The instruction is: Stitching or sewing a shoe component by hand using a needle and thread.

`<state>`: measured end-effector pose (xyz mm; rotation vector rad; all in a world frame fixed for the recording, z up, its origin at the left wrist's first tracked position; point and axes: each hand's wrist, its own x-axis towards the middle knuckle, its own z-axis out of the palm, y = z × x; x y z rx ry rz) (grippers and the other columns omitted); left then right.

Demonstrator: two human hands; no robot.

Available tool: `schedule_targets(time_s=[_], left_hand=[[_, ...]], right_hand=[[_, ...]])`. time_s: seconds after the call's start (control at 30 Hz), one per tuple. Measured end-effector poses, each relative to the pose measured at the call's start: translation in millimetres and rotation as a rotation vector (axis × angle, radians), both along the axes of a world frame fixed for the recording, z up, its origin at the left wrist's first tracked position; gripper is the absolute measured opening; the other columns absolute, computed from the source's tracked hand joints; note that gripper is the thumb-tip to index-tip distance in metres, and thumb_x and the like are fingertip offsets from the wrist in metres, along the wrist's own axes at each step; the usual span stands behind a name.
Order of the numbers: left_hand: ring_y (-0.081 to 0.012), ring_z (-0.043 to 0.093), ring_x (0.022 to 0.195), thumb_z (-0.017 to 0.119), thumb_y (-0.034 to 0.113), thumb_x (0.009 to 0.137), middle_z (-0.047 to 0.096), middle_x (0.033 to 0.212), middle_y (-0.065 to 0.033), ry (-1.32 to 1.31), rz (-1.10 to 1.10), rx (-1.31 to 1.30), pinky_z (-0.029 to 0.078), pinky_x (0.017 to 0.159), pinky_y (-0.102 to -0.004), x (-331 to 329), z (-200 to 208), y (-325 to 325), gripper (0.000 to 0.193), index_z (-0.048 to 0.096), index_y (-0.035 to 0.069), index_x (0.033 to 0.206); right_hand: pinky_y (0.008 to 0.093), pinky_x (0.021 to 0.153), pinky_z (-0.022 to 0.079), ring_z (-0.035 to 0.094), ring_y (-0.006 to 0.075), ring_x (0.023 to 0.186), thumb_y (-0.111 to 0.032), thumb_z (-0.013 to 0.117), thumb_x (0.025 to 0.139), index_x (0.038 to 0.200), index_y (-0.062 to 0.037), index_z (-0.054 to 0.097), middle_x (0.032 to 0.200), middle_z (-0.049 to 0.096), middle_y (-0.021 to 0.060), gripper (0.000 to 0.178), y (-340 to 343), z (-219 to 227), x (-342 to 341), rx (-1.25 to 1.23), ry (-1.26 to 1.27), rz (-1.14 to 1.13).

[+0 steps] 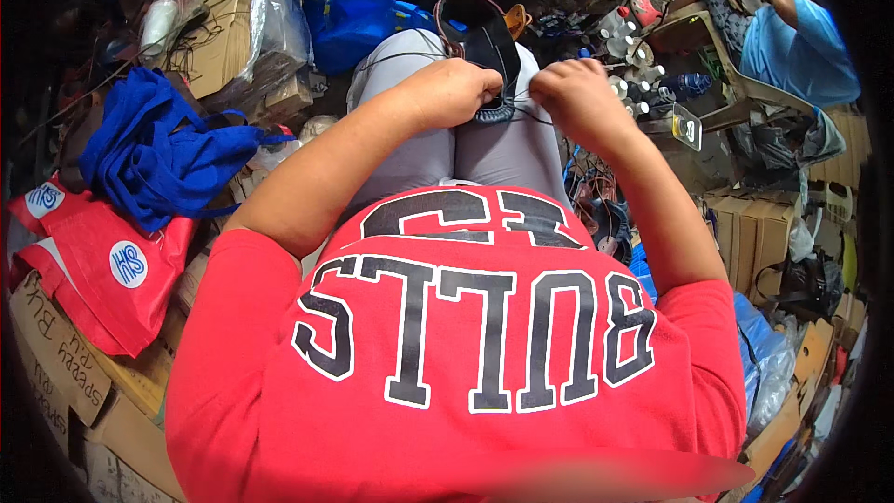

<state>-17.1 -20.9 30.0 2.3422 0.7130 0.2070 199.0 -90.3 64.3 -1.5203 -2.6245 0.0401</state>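
A dark shoe (499, 45) with a black inside and a brownish rim lies across my lap, between my grey-trousered thighs (402, 151). My left hand (458, 93) pinches the shoe's near edge, fingertips pressed together. Just to the right of the shoe, my right hand (579, 98) is raised with its fingers curled closed. Whatever is in those fingers is too small to make out. A thin dark thread (396, 58) loops over my left thigh toward the shoe, and dark strands also show between the shoe and my right hand.
A blue bag (358, 23) stands beyond my knees. Blue cloth (163, 149) lies over a red bag (121, 270) on cardboard at left. Several small bottles (619, 33) stand at far right, near another person's blue sleeve (805, 51). Cardboard boxes (750, 237) are at right.
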Motion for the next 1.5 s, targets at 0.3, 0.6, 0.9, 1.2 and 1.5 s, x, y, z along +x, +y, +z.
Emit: schedule_targets(time_s=[0.3,0.6,0.9,1.2,1.5], left_hand=[[-0.0334,0.058,0.074,0.053,0.006,0.076,0.057,0.072,-0.0149,-0.046,-0.122,0.323,0.045,0.065,-0.0437,-40,-7,1,0.008,0.053,0.006,0.084],[-0.0103,0.056,0.077,0.061,0.012,0.086,0.059,0.075,-0.0001,-0.454,0.448,-0.261,0.044,0.072,-0.0250,-108,75,15,0.011,0.061,0.001,0.085],[-0.0185,0.061,0.076,0.055,0.008,0.087,0.064,0.085,-0.0067,-0.363,-0.173,-0.550,0.048,0.068,-0.0313,-52,53,-34,0.010,0.059,0.001,0.093],[-0.0285,0.064,0.087,0.064,0.031,0.078,0.066,0.093,-0.0137,0.546,0.907,0.626,0.048,0.076,-0.0361,-357,91,130,0.030,0.067,0.009,0.098],[-0.0248,0.059,0.098,0.062,0.018,0.080,0.062,0.108,-0.0124,0.169,0.556,0.439,0.045,0.087,-0.0328,-206,56,101,0.030,0.066,0.010,0.109]], right_hand=[[0.0369,0.080,0.038,0.059,0.0234,0.081,-0.012,0.051,0.082,0.090,-0.0141,0.055,0.076,0.062,0.0045,0.008,0,-31,13,-0.098,-0.006,0.088],[0.0268,0.071,0.045,0.060,0.0133,0.081,-0.019,0.066,0.083,0.089,-0.0041,0.063,0.082,0.062,0.0033,0.016,-13,-7,74,-0.349,1.605,-0.533],[0.0239,0.067,0.044,0.053,0.0108,0.076,-0.012,0.064,0.084,0.084,-0.0011,0.062,0.080,0.057,0.0031,0.011,-16,23,8,-0.852,1.135,-0.084],[0.0304,0.079,0.047,0.063,0.0248,0.088,-0.014,0.063,0.078,0.093,-0.0030,0.068,0.093,0.065,0.0127,0.019,-155,-77,242,-0.330,0.306,-0.838],[0.0325,0.075,0.050,0.064,0.0259,0.080,-0.023,0.067,0.075,0.094,-0.0057,0.069,0.088,0.067,0.0143,0.025,-156,-88,234,-0.533,0.131,-0.900]])
